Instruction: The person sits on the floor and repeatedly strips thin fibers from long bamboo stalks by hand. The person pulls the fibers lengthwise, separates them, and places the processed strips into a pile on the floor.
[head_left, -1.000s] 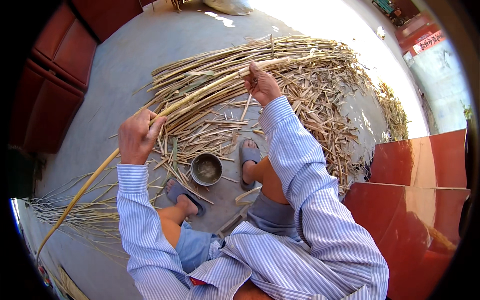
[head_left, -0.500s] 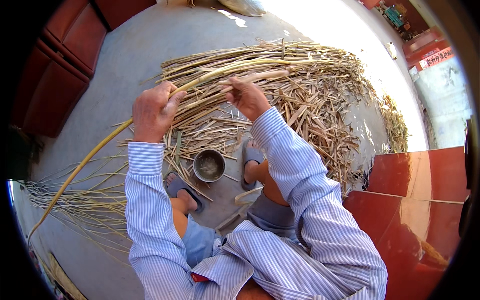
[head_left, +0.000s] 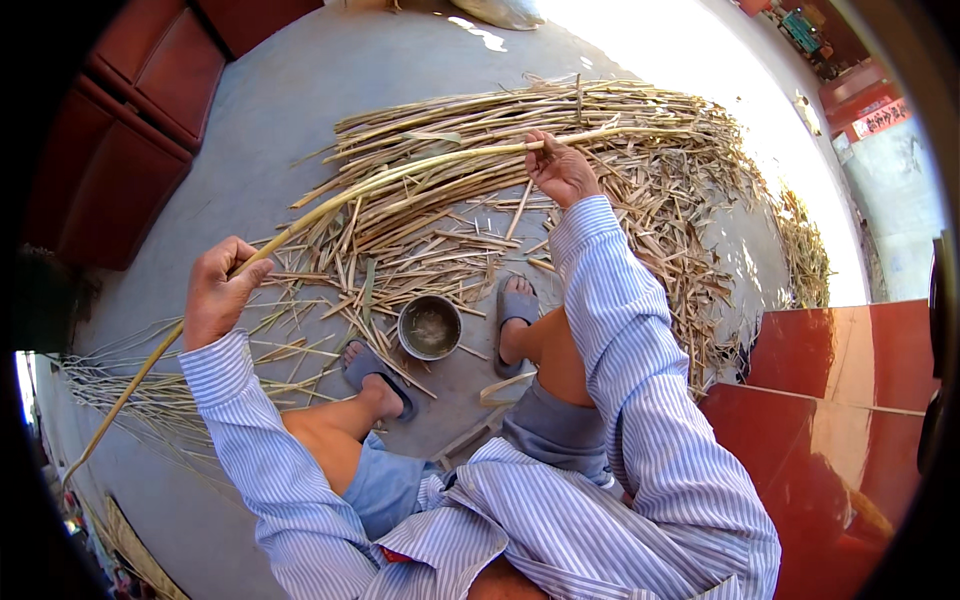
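Observation:
A long, yellowish plant stalk (head_left: 385,178) stretches across in front of me, curving from the lower left up to the far right. My left hand (head_left: 218,292) is closed around its middle, thumb on top. My right hand (head_left: 563,175) pinches the stalk farther along, toward its far right end. Beneath and beyond the stalk lies a heap of cut stalks (head_left: 420,225) on the floor. Dry, papery husks (head_left: 665,260) are strewn to the right of them. Several long thin stalks (head_left: 160,395) lie fanned out at the left, below my left hand.
Between my sandalled feet stands a round metal bowl (head_left: 403,330) with cloudy liquid inside. Dark red furniture (head_left: 140,150) stands at the upper left. A glossy red panelled surface (head_left: 800,430) fills the lower right. A pale sack (head_left: 500,10) lies at the far edge.
My left hand has slid left and nearer along the stalk. My right hand has moved right; the pale husk strip it held is gone from it, and it now pinches the stalk.

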